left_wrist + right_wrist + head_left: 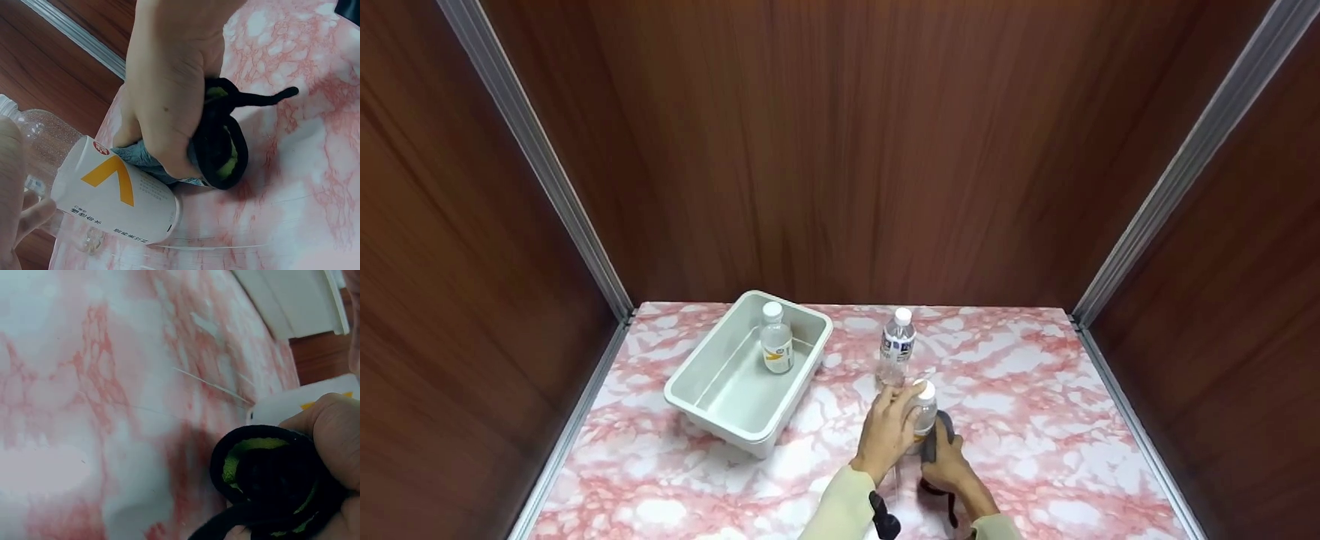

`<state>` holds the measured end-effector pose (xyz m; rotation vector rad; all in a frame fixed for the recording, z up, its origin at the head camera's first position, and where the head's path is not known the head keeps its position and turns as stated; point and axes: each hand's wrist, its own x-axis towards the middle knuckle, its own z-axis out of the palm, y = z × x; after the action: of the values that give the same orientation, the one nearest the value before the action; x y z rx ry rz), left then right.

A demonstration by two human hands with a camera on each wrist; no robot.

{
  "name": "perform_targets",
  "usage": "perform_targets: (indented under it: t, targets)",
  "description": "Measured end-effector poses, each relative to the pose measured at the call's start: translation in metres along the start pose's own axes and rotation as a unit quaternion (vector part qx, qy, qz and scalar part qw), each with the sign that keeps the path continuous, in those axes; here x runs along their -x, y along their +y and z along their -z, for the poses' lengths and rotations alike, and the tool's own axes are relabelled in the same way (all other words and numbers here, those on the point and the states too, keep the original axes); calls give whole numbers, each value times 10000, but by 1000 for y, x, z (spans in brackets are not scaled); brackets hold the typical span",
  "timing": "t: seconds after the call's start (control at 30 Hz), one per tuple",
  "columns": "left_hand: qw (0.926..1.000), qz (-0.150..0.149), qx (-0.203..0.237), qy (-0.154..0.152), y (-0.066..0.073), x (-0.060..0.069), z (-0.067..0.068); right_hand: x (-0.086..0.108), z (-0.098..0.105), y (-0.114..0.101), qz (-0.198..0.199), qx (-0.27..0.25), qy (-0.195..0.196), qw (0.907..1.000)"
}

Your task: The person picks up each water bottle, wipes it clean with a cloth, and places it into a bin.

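My left hand (887, 429) holds a clear plastic bottle (926, 415) near its white cap. The bottle's white label with an orange mark (116, 179) faces the left wrist camera, where fingers of the left hand (36, 219) show beside it. My right hand (949, 463) grips a rolled dark grey cloth item (946, 424) against the side of the bottle. This item has black edging, a green lining and a black strap (264, 98). In the right wrist view its rolled end (270, 467) hides part of the bottle's label.
Just behind the hands stands a taller clear bottle (897, 349) with a white cap. To the left is a pale grey bin (712, 420) with a labelled bottle (777, 345) standing in it. Brown panels (825, 150) enclose the back and sides of the marbled table (1035, 420).
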<state>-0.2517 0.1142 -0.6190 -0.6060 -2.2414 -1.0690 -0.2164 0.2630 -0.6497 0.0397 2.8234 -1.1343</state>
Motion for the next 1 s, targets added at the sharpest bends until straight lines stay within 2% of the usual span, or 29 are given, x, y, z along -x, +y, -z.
perform_targets:
  t: [0.23,0.4,0.7,1.0]
  targets:
    - [10000,-58,-38,56,0,3,-4,-2,17,-2,-20,-142,473,9988]
    - [10000,-26,-9,53,3,5,-6,0,34,-13,80,-154,698,9974]
    - [9999,151,37,39,6,8,-8,10,60,-44,225,-68,854,9961]
    - [9996,274,-61,-39,6,6,-4,15,63,-62,475,-125,921,9945]
